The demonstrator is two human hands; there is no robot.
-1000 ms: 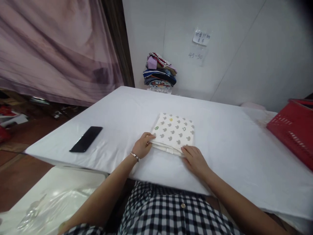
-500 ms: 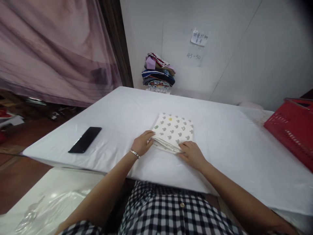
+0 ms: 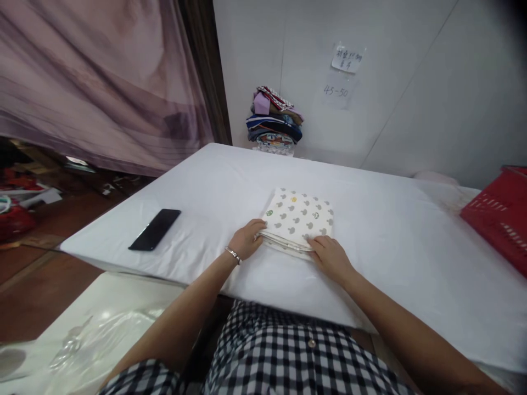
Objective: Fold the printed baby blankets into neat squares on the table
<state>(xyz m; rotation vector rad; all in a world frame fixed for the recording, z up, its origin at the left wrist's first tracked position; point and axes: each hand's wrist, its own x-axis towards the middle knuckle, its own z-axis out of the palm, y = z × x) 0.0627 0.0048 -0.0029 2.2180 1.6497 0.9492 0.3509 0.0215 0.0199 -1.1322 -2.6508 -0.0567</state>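
While my forearms reach forward over the near edge of the white-covered worktop, both my hands are closed on the near edge of a folded cloth. It lies flat in front of me, near the middle of the worktop, a squarish white bundle printed with small grey motifs, plus one yellow and a couple of green ones. My left hand pinches its near left corner, fingers on top and thumb low at the edge; a silvery bracelet circles that wrist. My right hand grips the near right corner with bent fingers, though I cannot see how its thumb sits. Between them, several layers show along the front edge.

Well to the left of the cloth lies a black smartphone, set at a slant. A red plastic basket stands at the far right, cut off by the view. Beyond the worktop's far edge, a stack of folded fabrics rises against the pale wall, left of a note reading "45-50".
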